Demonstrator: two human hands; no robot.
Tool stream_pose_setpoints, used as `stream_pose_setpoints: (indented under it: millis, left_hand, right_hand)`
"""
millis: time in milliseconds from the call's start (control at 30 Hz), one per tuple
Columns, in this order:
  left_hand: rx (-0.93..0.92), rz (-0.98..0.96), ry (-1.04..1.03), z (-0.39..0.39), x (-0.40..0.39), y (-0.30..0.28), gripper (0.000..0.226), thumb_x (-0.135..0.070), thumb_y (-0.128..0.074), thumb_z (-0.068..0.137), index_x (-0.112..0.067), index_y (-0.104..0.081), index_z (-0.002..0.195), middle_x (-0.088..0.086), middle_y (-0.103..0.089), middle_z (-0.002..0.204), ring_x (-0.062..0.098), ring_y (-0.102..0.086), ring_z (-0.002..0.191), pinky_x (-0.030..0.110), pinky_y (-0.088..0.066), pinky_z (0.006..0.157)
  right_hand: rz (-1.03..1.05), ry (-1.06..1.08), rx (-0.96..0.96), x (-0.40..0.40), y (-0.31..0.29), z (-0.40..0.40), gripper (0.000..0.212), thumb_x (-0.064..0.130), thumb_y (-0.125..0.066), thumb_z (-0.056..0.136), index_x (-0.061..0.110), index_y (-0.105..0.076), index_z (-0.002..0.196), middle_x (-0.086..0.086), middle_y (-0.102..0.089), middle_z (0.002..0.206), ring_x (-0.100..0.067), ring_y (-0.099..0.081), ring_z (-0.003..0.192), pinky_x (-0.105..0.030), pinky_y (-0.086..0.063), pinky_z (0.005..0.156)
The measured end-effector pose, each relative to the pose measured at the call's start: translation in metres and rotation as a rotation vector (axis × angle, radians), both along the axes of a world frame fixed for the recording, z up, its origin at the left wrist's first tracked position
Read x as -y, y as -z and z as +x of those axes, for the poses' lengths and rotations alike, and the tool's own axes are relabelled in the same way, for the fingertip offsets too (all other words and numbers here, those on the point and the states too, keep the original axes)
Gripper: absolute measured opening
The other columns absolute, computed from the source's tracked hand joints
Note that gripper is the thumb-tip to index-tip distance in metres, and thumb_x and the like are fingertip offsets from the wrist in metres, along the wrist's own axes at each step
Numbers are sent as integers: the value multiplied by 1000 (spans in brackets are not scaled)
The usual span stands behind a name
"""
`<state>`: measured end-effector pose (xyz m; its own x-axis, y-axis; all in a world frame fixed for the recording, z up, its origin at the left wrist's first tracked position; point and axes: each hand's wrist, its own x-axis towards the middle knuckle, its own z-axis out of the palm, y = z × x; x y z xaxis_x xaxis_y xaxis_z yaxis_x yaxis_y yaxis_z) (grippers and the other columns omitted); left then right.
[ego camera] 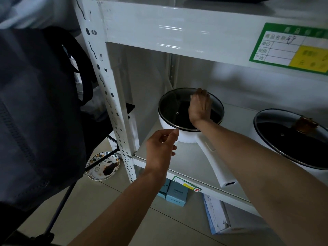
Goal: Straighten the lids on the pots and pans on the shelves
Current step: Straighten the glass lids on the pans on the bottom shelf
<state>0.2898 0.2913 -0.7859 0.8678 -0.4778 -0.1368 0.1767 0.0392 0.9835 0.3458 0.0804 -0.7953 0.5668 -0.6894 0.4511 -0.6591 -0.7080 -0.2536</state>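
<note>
A white saucepan (186, 137) with a long white handle stands on the middle shelf (195, 162), under a glass lid (170, 109) with a metal rim. My right hand (199, 107) lies on top of that lid, closed over its knob, which is hidden. My left hand (161, 150) touches the pan's near rim at the left with curled fingertips. To the right stands a second white pot (262, 139), its own glass lid (284, 139) carrying a brown knob.
A white slotted upright (110, 96) frames the shelf's left side, and a shelf beam with a green price label (291, 48) runs above. Boxes (177, 194) lie under the shelf. A patterned plate (103, 166) and dark bag (35, 103) sit at left.
</note>
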Motion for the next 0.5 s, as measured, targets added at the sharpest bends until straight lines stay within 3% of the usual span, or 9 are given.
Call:
stream_pose_setpoints:
  millis: [333, 500]
  left_hand:
    - [-3, 9, -6, -3, 3, 1, 21, -31, -63, 91, -16, -68, 105, 2, -70, 93, 12, -63, 74, 24, -53, 65]
    - [1, 11, 1, -8, 4, -4, 22, -31, -63, 91, -15, -68, 105, 5, -70, 95, 14, -63, 75, 26, -53, 65]
  right_hand:
    - [25, 5, -14, -1, -1, -2, 31, 8, -38, 100, -2, -46, 128, -22, -53, 127, -36, -51, 118, -45, -43, 100]
    - [62, -24, -35, -3, -7, -7, 41, 25, -44, 100, -1, -45, 132, -22, -50, 132, -36, -49, 122, -47, -41, 102]
